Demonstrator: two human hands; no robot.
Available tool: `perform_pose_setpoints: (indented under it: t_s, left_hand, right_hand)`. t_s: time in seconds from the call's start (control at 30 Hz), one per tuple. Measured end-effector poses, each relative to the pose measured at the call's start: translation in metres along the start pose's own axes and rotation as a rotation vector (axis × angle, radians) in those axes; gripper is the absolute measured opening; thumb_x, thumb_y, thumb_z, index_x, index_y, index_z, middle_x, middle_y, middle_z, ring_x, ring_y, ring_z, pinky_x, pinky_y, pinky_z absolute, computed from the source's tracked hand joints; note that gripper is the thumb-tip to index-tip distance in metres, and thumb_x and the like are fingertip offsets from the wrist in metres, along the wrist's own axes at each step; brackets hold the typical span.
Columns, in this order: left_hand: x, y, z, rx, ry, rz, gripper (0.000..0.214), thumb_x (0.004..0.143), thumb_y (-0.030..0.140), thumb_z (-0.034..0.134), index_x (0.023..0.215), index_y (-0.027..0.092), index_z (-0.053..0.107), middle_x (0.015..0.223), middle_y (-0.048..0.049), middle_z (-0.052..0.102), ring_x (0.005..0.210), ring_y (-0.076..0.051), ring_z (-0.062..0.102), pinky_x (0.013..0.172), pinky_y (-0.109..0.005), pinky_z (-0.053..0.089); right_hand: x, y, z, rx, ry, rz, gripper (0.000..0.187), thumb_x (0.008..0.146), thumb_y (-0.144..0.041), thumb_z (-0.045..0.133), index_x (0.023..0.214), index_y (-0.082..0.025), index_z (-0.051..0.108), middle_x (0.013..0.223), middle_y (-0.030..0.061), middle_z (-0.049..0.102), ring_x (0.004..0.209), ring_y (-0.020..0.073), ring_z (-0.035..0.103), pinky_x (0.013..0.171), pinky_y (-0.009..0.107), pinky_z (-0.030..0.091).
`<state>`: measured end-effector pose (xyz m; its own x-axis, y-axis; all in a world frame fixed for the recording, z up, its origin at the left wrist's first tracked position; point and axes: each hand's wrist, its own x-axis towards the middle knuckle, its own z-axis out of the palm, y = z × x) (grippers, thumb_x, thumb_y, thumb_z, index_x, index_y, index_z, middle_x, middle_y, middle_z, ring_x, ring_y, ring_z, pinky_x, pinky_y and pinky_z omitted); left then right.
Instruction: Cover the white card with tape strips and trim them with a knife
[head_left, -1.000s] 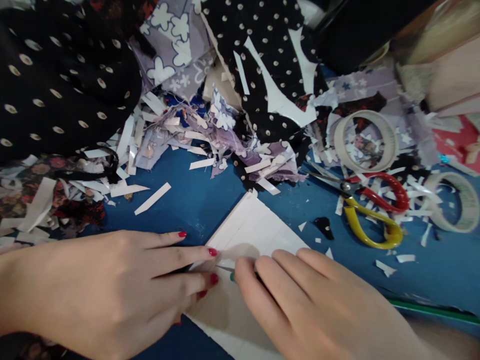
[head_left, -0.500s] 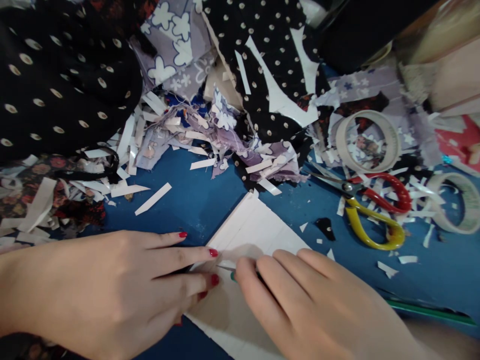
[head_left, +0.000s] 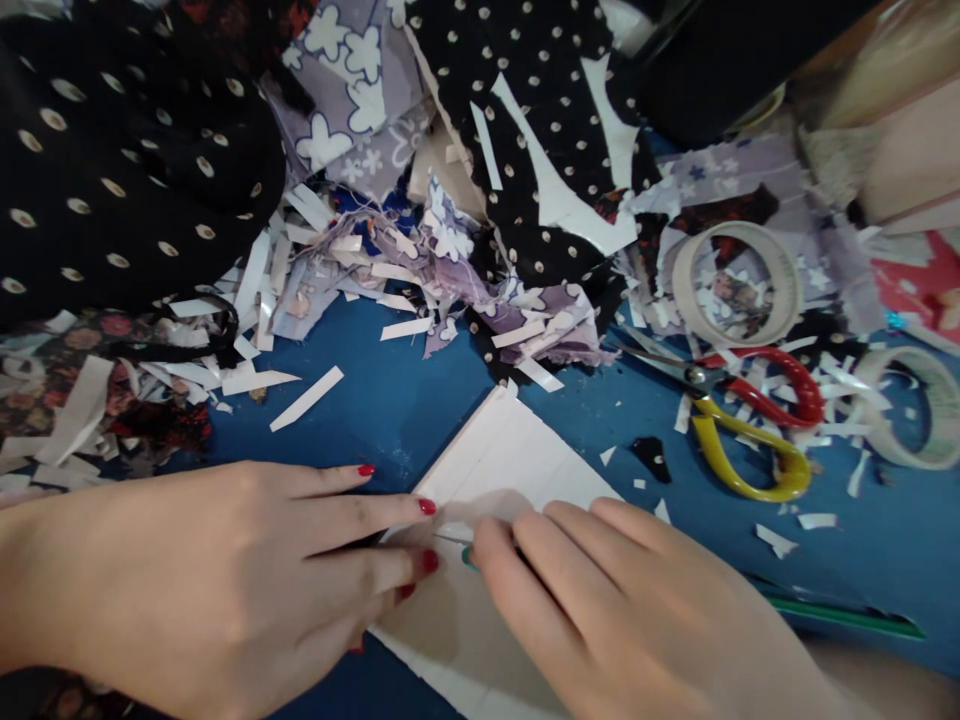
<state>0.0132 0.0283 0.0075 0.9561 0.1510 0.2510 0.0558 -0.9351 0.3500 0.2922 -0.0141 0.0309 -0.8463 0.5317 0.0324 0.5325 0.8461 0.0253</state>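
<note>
My left hand lies flat, fingers stretched out, pressing the left edge of a white sheet of paper on the blue tabletop. The fingers of my right hand are closed round a thin tool with a green tip and a metal point, most of it hidden under the fingers. The point touches the paper just beside my left fingertips.
Scissors with a red and a yellow handle lie to the right. Two tape rolls sit behind them. Heaps of patterned fabric scraps and white paper strips crowd the back. A green stick lies at lower right.
Almost nothing has changed. Both hands stay on the paper; the view has shifted very slightly.
</note>
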Motion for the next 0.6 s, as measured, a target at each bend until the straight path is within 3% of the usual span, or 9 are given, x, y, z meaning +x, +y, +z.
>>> perform_pose_setpoints:
  t_s: [0.33, 0.6]
  left_hand:
    - [0.0008, -0.0019, 0.0015, -0.016, -0.005, 0.001, 0.031, 0.107, 0.022, 0.052, 0.107, 0.022, 0.082, 0.138, -0.0037, 0.076, 0.134, -0.027, 0.066, 0.107, -0.041, 0.062]
    - [-0.0041, 0.002, 0.0009, -0.022, -0.029, 0.0, 0.027, 0.108, 0.023, 0.053, 0.11, 0.02, 0.08, 0.144, -0.0058, 0.072, 0.141, -0.029, 0.061, 0.113, -0.044, 0.059]
  right_hand:
    - [0.0002, -0.001, -0.0002, -0.028, -0.027, 0.004, 0.023, 0.098, -0.008, 0.049, 0.11, -0.012, 0.068, 0.081, 0.0052, 0.073, 0.066, 0.0175, 0.062, 0.064, 0.034, 0.044]
    - [0.0058, -0.0016, -0.009, -0.081, -0.064, -0.032, 0.017, 0.099, -0.012, 0.057, 0.109, -0.011, 0.071, 0.068, 0.0016, 0.067, 0.059, 0.0164, 0.059, 0.058, 0.033, 0.04]
